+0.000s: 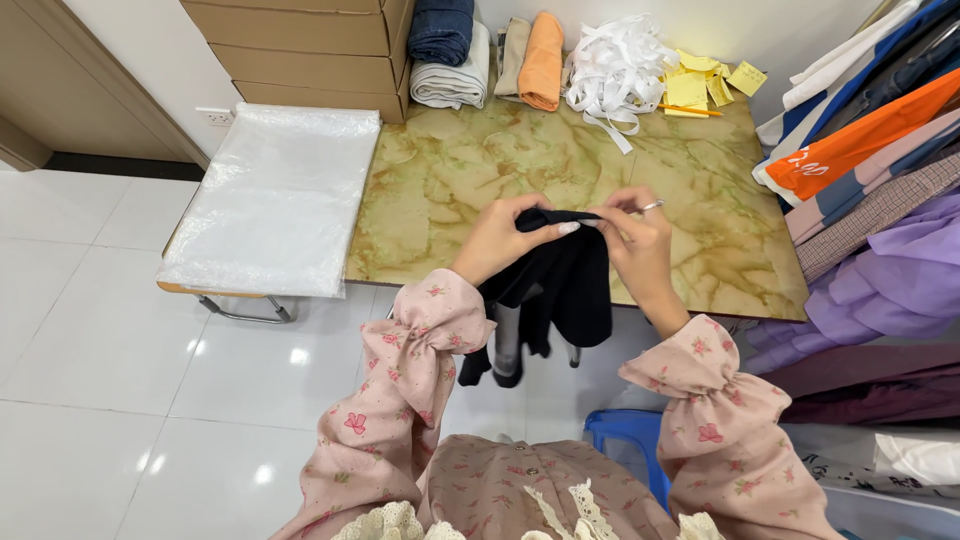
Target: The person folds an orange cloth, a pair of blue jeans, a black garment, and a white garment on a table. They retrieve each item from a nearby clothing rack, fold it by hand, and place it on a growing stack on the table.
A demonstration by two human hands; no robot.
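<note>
A black garment (562,285) hangs from both my hands over the front edge of the marble-patterned table (450,180). My left hand (500,238) pinches its top edge from the left, thumb on the cloth. My right hand (638,240), with a ring on one finger, grips the same top edge from the right. The two hands nearly touch. The lower part of the garment dangles below the table edge toward the floor. Both my sleeves are pink with a flower print.
A stack of clear plastic bags (275,195) lies on a low stand at left. At the table's back are folded cloths (470,50), white ribbon strips (615,65), yellow paper tags (700,82) and cardboard boxes (310,45). Hanging clothes (880,190) crowd the right. A blue stool (625,440) sits below.
</note>
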